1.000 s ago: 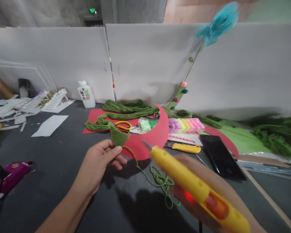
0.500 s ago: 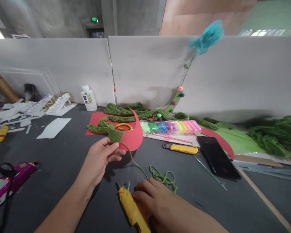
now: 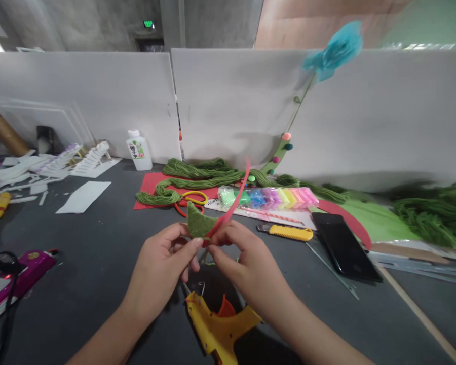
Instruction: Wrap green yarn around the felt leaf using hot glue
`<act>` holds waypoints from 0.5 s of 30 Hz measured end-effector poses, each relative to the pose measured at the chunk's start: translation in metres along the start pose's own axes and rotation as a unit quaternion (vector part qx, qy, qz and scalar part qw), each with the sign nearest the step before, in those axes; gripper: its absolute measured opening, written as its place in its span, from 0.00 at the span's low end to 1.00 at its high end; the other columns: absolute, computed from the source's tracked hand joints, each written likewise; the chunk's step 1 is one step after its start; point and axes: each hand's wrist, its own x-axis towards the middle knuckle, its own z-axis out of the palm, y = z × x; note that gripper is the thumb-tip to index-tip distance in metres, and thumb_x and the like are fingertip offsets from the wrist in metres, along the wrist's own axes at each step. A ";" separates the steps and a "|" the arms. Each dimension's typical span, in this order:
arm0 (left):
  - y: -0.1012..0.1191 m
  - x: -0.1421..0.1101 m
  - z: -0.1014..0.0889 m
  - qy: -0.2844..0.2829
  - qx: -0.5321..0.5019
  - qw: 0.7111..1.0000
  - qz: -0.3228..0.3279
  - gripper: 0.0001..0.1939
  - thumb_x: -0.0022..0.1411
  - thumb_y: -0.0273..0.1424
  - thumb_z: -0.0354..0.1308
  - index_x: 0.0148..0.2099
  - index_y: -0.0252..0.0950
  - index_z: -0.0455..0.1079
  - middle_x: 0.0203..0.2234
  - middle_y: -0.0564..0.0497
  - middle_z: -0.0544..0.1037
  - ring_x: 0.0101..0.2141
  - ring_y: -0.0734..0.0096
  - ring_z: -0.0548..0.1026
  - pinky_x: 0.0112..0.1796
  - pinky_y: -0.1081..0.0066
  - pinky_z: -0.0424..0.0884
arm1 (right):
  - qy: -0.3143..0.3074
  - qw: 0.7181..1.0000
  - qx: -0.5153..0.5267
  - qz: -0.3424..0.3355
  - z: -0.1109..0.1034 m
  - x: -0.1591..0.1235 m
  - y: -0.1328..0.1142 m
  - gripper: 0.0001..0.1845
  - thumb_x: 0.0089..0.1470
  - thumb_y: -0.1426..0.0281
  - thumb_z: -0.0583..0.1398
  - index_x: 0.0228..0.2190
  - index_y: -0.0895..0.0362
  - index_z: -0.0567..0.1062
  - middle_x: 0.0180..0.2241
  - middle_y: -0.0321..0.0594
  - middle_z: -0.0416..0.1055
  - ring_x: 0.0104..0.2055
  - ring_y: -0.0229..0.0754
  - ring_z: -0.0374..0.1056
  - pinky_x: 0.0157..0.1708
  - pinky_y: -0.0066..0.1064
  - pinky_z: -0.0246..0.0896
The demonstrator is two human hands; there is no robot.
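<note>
My left hand pinches a curved red paper cutout at the part covered with green yarn. The cutout's bare red tip rises to the right, seen nearly edge-on. At the same edge my right hand has thumb and fingers closed, apparently on the yarn strand; its fingertips hide the exact grip. A short length of that strand shows under the hands. Below them, a yellow hot glue gun with an orange trigger rests on the dark table, its nozzle pointing away from me.
Beyond the hands lie scissors, red paper, green yarn skeins and packs of coloured clay. A yellow utility knife and black phone sit right. A purple power strip is left; a white bottle stands behind.
My right hand has risen from beside the glue gun to meet my left hand at the cutout. The cutout has turned from face-on to nearly edge-on. The scissors show more fully.
</note>
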 end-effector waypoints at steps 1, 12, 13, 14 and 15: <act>0.001 -0.001 0.000 -0.008 -0.001 1.000 -0.004 0.08 0.58 0.36 0.56 0.33 0.36 0.70 0.14 0.59 0.71 0.14 0.82 0.64 0.18 0.80 0.60 | -0.011 0.999 0.036 0.021 -0.003 -0.001 0.000 0.06 0.46 0.76 0.55 0.21 0.56 0.67 0.27 0.36 0.67 0.33 0.40 0.64 0.35 0.33 0.57; -0.006 -0.002 0.004 -0.084 -0.150 0.985 -0.033 0.05 0.58 0.33 0.58 0.37 0.38 0.70 0.19 0.55 0.77 0.17 0.77 0.73 0.19 0.80 0.68 | -0.075 0.986 0.118 0.094 -0.026 -0.006 -0.011 0.02 0.49 0.74 0.56 0.26 0.57 0.67 0.20 0.29 0.58 0.21 0.31 0.54 0.20 0.23 0.50; -0.005 -0.002 0.004 -0.080 -0.161 0.983 -0.033 0.05 0.57 0.32 0.59 0.37 0.38 0.71 0.21 0.54 0.78 0.20 0.76 0.75 0.22 0.79 0.70 | -0.056 0.994 0.063 0.062 -0.028 -0.007 -0.012 0.02 0.49 0.75 0.56 0.26 0.57 0.68 0.20 0.30 0.61 0.22 0.32 0.56 0.21 0.23 0.51; -0.004 -0.003 0.004 -0.080 -0.167 0.982 -0.033 0.05 0.56 0.31 0.60 0.37 0.38 0.71 0.23 0.54 0.78 0.23 0.74 0.76 0.25 0.78 0.72 | -0.042 0.999 0.009 0.030 -0.029 -0.008 -0.012 0.03 0.50 0.75 0.56 0.26 0.56 0.69 0.21 0.31 0.63 0.24 0.33 0.58 0.22 0.24 0.52; -0.003 -0.003 0.004 -0.084 -0.169 0.981 -0.035 0.04 0.56 0.30 0.60 0.36 0.38 0.72 0.24 0.54 0.78 0.25 0.74 0.76 0.27 0.77 0.72 | -0.029 0.999 -0.039 -0.003 -0.031 -0.009 -0.012 0.04 0.51 0.75 0.56 0.27 0.56 0.70 0.23 0.32 0.65 0.24 0.34 0.60 0.23 0.24 0.52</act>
